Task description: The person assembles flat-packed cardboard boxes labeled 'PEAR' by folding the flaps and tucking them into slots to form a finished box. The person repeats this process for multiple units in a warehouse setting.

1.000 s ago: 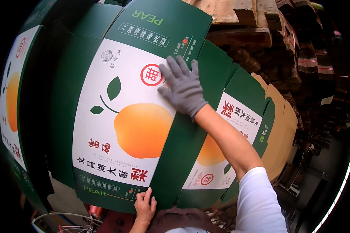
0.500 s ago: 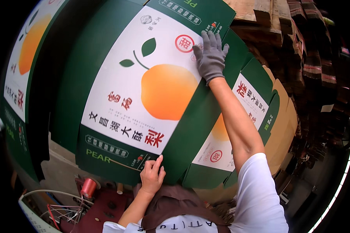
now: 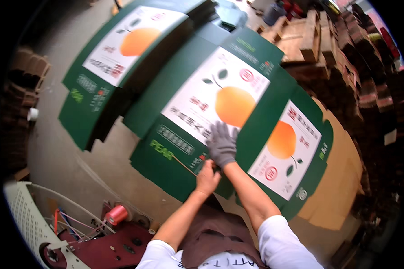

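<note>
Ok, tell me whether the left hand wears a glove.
No, the left hand is bare; the right hand wears the grey glove.

Green pear carton (image 3: 261,119): small print blurred, white panel (image 3: 197,96) partly under gloved right hand (image 3: 222,142). Perforated machine cover (image 3: 26,215): cropped.

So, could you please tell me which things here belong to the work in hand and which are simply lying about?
In hand, as far as I can judge:
- the printed green carton sheet
- the gloved right hand, resting on it
- the bare left hand, at its near side

Apparently lying about, untouched:
- the wooden pallets
- the red spool
- the small white roll
</note>
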Action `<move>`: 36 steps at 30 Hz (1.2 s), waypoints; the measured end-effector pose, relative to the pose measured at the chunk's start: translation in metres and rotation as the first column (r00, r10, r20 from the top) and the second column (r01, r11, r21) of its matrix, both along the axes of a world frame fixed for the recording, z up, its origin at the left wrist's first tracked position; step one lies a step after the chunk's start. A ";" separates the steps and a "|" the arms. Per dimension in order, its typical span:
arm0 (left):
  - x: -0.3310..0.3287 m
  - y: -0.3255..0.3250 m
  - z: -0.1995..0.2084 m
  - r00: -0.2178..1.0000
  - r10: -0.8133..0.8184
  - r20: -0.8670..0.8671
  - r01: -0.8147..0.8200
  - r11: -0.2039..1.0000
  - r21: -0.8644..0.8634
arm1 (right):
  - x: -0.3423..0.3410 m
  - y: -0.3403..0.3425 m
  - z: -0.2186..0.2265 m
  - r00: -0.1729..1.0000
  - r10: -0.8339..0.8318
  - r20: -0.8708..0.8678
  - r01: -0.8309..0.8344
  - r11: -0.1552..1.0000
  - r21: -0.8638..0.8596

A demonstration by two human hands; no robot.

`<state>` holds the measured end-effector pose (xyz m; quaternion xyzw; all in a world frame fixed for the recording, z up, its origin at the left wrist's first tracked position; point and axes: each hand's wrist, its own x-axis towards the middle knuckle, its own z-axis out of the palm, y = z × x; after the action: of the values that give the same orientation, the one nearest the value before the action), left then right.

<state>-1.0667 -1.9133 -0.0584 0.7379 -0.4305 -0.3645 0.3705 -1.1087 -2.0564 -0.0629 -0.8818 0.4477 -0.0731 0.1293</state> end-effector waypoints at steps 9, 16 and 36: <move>0.260 -0.036 0.129 0.603 -0.013 0.797 0.133 0.988 -0.084 | -0.004 -0.003 -0.002 0.993 -0.061 -0.099 0.058 0.998 -0.028; 0.385 -0.027 0.130 0.194 -0.188 0.963 0.050 0.982 0.182 | -0.007 -0.009 0.028 0.992 -0.013 -0.127 0.047 0.964 0.263; 0.420 -0.061 0.158 0.254 -0.491 0.834 0.410 0.835 0.367 | -0.074 0.360 0.115 0.606 -0.790 0.091 0.626 0.545 0.558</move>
<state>-0.6470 -1.9740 0.0995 0.6719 -0.7372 -0.0110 -0.0709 -1.1827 -1.6967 0.0517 -0.5331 0.7440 -0.1560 0.3714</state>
